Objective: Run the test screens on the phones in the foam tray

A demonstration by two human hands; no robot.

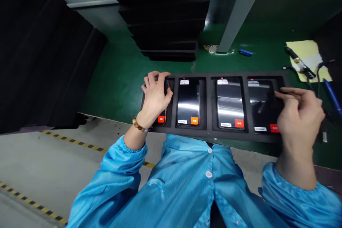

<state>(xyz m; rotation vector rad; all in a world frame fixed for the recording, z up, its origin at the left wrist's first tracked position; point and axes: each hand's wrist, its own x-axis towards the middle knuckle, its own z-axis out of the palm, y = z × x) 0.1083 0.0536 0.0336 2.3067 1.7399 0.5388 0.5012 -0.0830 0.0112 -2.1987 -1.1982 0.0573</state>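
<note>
A long black foam tray lies along the table's front edge, with several smartphones in its slots. My left hand is curled over the leftmost smartphone, thumb at its right side and fingers at its top; much of that phone is hidden. At the tray's right end, my right hand is closed at the right edge of the rightmost smartphone. Between the hands lie two more dark-screened smartphones, one with an orange label, the other with a red label.
Stacks of black foam trays stand at the back and left. A grey metal post rises behind the tray. To the right are yellow paper, a black pen-like tool, cables and a blue pen. A blue cap lies on the green tabletop.
</note>
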